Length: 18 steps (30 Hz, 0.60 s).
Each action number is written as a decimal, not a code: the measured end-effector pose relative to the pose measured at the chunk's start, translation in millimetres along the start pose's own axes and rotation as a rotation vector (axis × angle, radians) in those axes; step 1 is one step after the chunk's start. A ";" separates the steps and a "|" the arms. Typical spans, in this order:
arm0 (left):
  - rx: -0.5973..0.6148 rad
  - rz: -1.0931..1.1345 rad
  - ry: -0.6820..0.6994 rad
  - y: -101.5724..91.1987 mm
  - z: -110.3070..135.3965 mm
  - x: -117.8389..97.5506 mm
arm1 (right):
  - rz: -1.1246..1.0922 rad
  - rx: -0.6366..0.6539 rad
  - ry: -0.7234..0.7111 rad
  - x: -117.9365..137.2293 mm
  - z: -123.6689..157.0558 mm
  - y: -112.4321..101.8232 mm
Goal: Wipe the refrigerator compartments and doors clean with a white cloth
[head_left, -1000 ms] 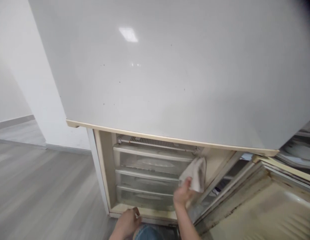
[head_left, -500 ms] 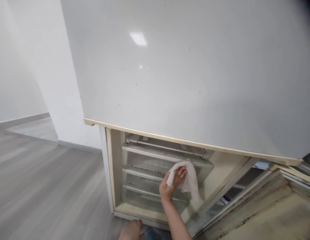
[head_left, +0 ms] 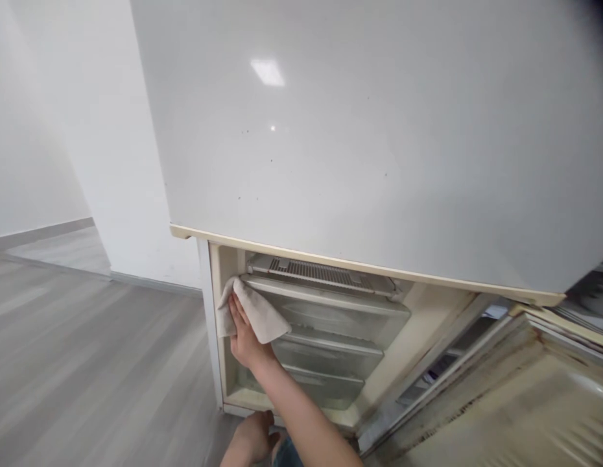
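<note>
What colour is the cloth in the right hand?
Plain off-white cloth, best seen in the head view.

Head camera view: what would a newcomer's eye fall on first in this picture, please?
The large white refrigerator front fills the upper part of the view. Below it, the right hand presses a beige cloth against the compartment's left inner wall, beside clear drawers. At lower right, the open door's lining shows dark stains.

Brightness: high, even, diffuse across the scene.
Glare: white rectangular ceiling-lamp reflection (head_left: 267,72) on the glossy white refrigerator panel (head_left: 379,143).
Shadow: soft, within the beige plastic refrigerator compartment (head_left: 428,331).
Blur: dark out-of-focus smudge (head_left: 596,16) at the top-right frame corner.
Distortion: wide-angle stretching toward frame edges.
</note>
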<state>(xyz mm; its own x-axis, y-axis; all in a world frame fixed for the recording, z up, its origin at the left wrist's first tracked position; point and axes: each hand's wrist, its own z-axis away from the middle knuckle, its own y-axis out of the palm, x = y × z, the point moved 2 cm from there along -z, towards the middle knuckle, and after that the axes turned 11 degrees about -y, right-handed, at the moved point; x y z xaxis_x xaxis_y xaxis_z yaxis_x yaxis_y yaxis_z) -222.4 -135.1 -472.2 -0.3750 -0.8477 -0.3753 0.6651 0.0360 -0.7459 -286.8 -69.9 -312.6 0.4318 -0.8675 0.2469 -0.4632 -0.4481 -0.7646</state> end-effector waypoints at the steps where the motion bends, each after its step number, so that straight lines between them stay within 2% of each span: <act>1: -0.005 -0.004 -0.002 -1.4 -0.9 1.4 | 0.001 0.036 0.008 -1.4 3.6 -3.0; 4: -0.023 -0.013 -0.005 -6.2 -1.2 3.7 | 0.012 0.096 0.089 -14.9 33.1 -11.6; 7: -0.027 -0.017 0.003 -9.1 0.8 4.6 | 0.050 0.058 0.168 -33.1 74.2 -22.3; 14: -0.039 -0.011 0.003 -13.8 6.8 6.5 | 0.477 -0.253 0.439 -64.5 143.9 -77.1; 18: -0.044 0.001 0.004 -16.9 10.2 7.0 | 0.610 -0.373 0.494 -63.1 161.5 -88.8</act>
<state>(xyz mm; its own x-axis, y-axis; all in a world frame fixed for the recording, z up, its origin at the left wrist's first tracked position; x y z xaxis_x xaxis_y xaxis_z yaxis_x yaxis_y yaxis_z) -229.7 -147.1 -456.6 -0.3771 -0.8454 -0.3781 0.6363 0.0602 -0.7691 -148.0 59.4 -356.4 -0.3198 -0.9349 0.1537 -0.7650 0.1591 -0.6240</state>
